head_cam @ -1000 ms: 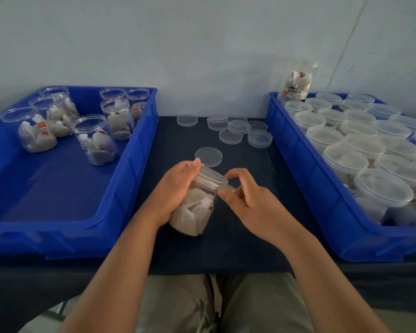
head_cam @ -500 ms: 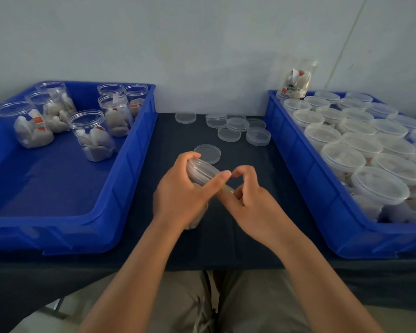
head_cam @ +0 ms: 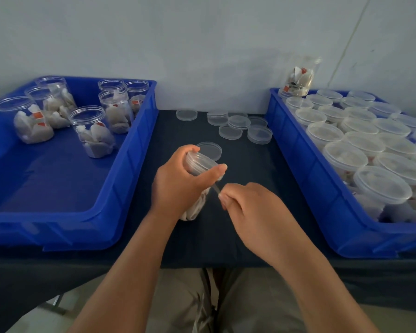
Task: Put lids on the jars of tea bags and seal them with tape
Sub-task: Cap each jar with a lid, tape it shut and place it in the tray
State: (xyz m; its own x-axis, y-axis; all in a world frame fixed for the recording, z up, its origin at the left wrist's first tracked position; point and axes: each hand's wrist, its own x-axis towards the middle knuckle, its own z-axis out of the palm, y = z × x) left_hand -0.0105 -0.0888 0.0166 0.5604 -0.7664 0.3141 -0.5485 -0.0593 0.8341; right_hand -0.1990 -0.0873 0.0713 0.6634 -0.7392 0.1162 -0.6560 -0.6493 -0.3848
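Two blue crates stood on a table (head_cam: 250,224) covered in dark cloth and set against a plain pale wall (head_cam: 202,44): the left crate (head_cam: 130,169) and the right crate (head_cam: 296,164), with a lane of cloth between them. The left crate's outer side and the right crate's outer side ran out of frame, and the lidded jars (head_cam: 382,186) packed in the right crate crowded one another so that their contents were hard to make out. In the lane, near the person's edge, the left hand (head_cam: 178,186) gripped the held jar (head_cam: 199,163) of tea bags around its upper body, thumb laid across just under the lid. The jar leaned with its lidded top away from the person, and the hand covered most of its side, so whether its base touched the cloth could not be told. The right hand (head_cam: 252,207), just beside it, had its fingers curled and pinched the end of a thin clear strip of tape (head_cam: 216,187) that ran to the jar's neck; the strip was faint. A single lid (head_cam: 211,149) lay just beyond the held jar, partly hidden behind it, and a cluster of loose lids (head_cam: 238,126) lay further back near the wall. Several open jars (head_cam: 94,133) of tea bags stood in the far part of the left crate. A raised jar (head_cam: 300,78) stood at the right crate's far inner corner.
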